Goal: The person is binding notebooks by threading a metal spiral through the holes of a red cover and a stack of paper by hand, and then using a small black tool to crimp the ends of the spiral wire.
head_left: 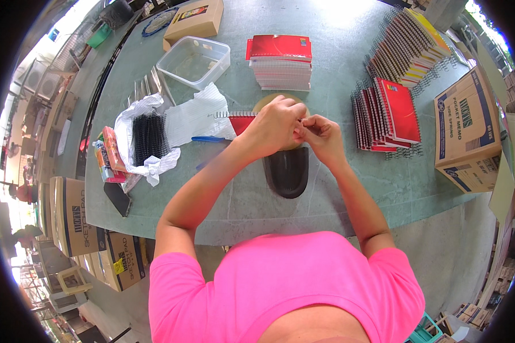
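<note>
A red notebook (243, 122) lies under my left wrist, with a wire coil (228, 114) along its far edge sticking out to the left. My left hand (276, 124) is bent over its right part, fingers closed and hiding what they grip. Against it, my right hand (321, 136) pinches with thumb and forefinger; what sits in the pinch is too small to make out. Beneath the hands shows a tan round piece (264, 103). Just nearer to me is a dark, hollow, rounded holder (286, 176).
Beyond my hands stands a stack of red-covered pads (280, 66). Coil-bound red notebooks (396, 111) and yellow-edged ones (409, 48) are piled right, beside a carton (468, 128). Leftward are black coils (149, 136) in white paper, a blue pen (209, 139) and a clear tub (194, 62).
</note>
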Tool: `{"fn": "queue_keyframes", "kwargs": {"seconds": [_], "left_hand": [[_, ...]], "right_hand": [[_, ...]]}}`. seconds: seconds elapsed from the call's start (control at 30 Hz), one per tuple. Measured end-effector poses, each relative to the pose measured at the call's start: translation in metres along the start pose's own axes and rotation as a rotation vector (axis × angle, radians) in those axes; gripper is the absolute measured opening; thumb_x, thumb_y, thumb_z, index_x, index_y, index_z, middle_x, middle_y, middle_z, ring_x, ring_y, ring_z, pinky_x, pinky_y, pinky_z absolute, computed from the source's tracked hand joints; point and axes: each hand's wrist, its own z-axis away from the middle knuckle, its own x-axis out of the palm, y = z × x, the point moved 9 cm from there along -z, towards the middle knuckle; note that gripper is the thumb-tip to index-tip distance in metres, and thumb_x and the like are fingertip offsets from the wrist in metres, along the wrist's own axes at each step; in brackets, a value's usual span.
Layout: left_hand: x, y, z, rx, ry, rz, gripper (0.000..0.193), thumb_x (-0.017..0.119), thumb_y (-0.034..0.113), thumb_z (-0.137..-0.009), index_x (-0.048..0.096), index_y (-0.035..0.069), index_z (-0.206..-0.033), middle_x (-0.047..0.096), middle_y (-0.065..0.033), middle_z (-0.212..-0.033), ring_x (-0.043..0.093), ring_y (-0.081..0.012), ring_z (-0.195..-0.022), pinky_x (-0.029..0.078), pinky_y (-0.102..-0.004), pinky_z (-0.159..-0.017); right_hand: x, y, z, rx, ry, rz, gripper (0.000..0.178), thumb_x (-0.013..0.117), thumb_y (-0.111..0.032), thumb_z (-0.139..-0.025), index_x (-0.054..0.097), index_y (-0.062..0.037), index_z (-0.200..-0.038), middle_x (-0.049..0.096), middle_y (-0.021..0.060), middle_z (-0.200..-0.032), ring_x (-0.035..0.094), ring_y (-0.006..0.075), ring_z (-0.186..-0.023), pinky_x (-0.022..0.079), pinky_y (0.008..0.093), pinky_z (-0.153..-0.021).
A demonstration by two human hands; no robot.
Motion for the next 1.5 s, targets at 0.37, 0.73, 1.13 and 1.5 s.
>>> {"fn": "queue_keyframes", "kwargs": {"seconds": [0.37,0.73,1.13,1.5], "left_hand": [[-0.034,-0.047,0.036,-0.396,-0.073,-0.223,0.021,0.066,0.014,-0.075,0.061,0.003,-0.092,0.062,-0.0175,-0.089,0.060,-0.0357,-0.082,0.046,-0.0424,-0.070],[-0.034,0.033,0.021,0.034,0.020,-0.178,0.022,0.068,0.010,-0.074,0.063,0.005,-0.094,0.062,-0.0110,-0.092,0.056,-0.0295,-0.095,0.045,-0.0391,-0.078],[-0.045,0.016,0.024,-0.045,0.325,-0.056,0.039,0.071,0.022,-0.078,0.062,0.011,-0.114,0.055,-0.0147,-0.119,0.049,-0.0317,-0.111,0.041,-0.0395,-0.092],[-0.010,0.000,0.003,0.041,0.172,-0.087,0.029,0.068,0.011,-0.077,0.064,0.006,-0.105,0.060,-0.0135,-0.107,0.052,-0.0316,-0.106,0.042,-0.0406,-0.090]], "right_hand": [[-0.044,-0.031,0.015,-0.209,0.309,0.536,0.033,0.075,-0.024,-0.076,0.060,-0.0025,-0.096,0.060,0.0076,-0.096,0.059,0.0144,-0.073,0.047,0.0282,-0.060],[-0.013,-0.116,0.061,-0.484,0.150,1.028,0.055,0.071,-0.022,-0.077,0.051,-0.0057,-0.126,0.055,0.0144,-0.123,0.058,0.0256,-0.106,0.048,0.0363,-0.081],[-0.140,-0.162,0.047,-0.348,0.346,1.377,0.042,0.053,-0.025,-0.092,0.049,-0.0111,-0.131,0.049,0.0120,-0.134,0.045,0.0296,-0.124,0.036,0.0376,-0.101],[-0.112,-0.098,0.039,-0.309,0.317,1.602,0.048,0.045,-0.027,-0.094,0.038,-0.0075,-0.138,0.042,0.0109,-0.140,0.036,0.0297,-0.131,0.025,0.0456,-0.108]]}}
